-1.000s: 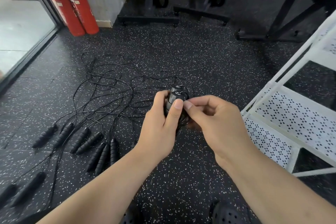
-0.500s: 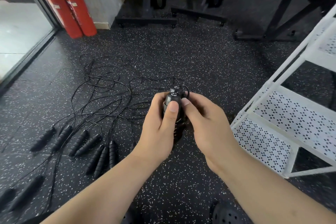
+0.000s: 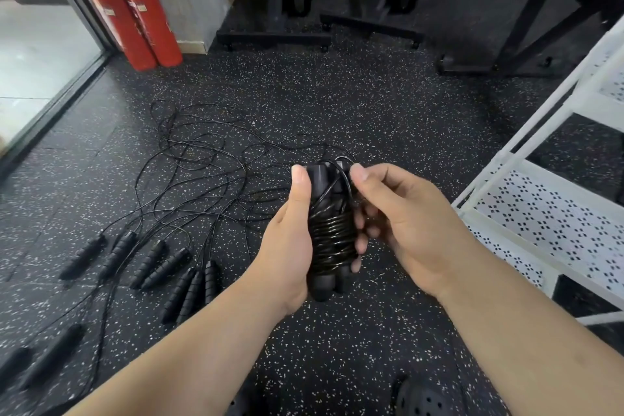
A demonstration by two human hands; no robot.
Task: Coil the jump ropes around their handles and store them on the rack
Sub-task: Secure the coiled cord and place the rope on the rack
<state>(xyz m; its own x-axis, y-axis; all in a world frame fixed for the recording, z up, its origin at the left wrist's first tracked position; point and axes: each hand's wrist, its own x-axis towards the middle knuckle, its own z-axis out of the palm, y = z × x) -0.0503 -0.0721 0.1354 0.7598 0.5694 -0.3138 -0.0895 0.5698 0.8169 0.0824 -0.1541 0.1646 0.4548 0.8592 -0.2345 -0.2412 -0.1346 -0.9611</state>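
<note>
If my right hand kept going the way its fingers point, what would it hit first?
The coiled rope: the right hand points left at it and already touches it. Just beyond is the left hand, gripping it from the other side.

Right of the right hand [image 3: 415, 223], the white rack [image 3: 557, 223] stands near, posts slanting. Left of the left hand [image 3: 287, 246], jump ropes [image 3: 202, 159] and handles [image 3: 162, 263] litter the floor [image 3: 371, 111]. Ahead, open floor up to the black stands [image 3: 280, 37].

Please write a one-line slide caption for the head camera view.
Left hand and right hand hold a coiled jump rope beside a white rack.
</note>
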